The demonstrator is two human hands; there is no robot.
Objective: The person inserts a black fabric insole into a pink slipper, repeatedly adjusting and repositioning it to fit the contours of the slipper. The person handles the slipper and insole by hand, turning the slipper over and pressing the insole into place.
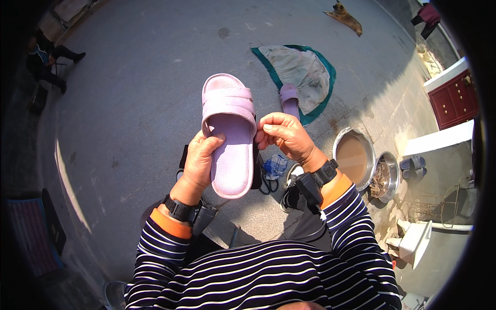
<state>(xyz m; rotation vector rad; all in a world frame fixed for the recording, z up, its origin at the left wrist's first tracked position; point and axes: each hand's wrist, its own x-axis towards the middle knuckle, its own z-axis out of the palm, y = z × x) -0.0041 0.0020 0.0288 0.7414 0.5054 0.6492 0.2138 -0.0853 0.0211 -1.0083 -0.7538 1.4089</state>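
Note:
A pink-purple slide slipper (233,155) is held up in front of me, its strap end pointing away. My left hand (199,161) grips its left side, the thumb lying on the footbed just below the strap. My right hand (288,137) is at the slipper's right edge, thumb and fingertips pinched together; whether they hold something small cannot be seen. Beyond it, a matching slipper (289,99) lies at the edge of a whitish cloth with a green border (310,71) on the ground. Scissors with dark handles (267,186) and a blue-and-white plastic wrapper (275,166) are low between my feet.
To the right stand a metal basin of brown water (352,155) and a smaller metal bowl (392,176) with dry scraps. Grey-blue slippers (413,167) lie beyond. A dog (345,18) lies at the top right. A seated person (48,64) is at the far left.

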